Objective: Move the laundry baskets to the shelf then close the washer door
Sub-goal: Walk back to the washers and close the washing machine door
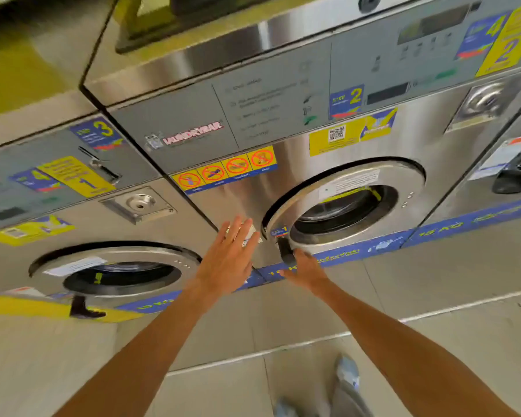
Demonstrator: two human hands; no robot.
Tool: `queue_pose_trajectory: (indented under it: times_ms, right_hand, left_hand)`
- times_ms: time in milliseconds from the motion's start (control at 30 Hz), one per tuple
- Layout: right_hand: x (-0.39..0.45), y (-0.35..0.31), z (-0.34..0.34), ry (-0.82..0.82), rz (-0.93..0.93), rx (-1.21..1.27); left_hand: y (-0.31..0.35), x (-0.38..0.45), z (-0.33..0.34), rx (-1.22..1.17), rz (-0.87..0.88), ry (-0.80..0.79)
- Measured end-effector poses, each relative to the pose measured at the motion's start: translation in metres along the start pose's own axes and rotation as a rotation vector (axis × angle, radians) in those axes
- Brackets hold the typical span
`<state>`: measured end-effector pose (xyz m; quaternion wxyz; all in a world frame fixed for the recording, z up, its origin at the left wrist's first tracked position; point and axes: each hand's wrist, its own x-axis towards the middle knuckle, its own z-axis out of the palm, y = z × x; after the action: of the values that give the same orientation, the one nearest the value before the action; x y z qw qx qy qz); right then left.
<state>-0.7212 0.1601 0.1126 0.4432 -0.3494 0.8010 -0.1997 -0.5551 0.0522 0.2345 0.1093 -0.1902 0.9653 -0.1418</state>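
A steel washer (298,164) fills the middle of the head view. Its round door (346,203) with a dark glass window sits nearly flush in the front, with a dark gap along its left rim. A black door handle (285,251) hangs at the door's lower left edge. My right hand (306,270) is at this handle, fingers curled around its lower end. My left hand (227,260) is flat and open, fingers spread, against the washer's steel front just left of the door. No laundry basket is in view.
A second washer (73,236) stands to the left, its round door (112,272) shut and a black handle (83,308) below it. A third machine (512,170) is at the right edge. Grey floor tiles (253,341) lie below; my feet (346,374) show at the bottom.
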Motion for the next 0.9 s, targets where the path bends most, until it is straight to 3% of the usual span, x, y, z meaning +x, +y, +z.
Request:
queue_pose_trajectory:
  times_ms: [167,300,400,567,900]
  right_hand:
    - [0.045,-0.008,0.011,0.11,0.017,0.12]
    - [0.059,-0.008,0.018,0.075,0.045,0.176]
    - [0.065,-0.007,0.034,0.19,0.056,0.2]
    - [0.065,-0.003,0.056,0.375,0.06,0.22]
    - [-0.006,0.046,0.058,0.361,0.126,0.188]
  left_hand:
    - [-0.033,0.03,0.026,0.207,0.198,0.034]
    - [-0.051,0.04,0.035,0.345,0.292,0.065]
    - [-0.063,0.041,0.047,0.441,0.336,0.117]
    - [-0.073,0.049,0.067,0.511,0.375,0.208]
    - [-0.064,0.047,0.07,0.479,0.335,0.206]
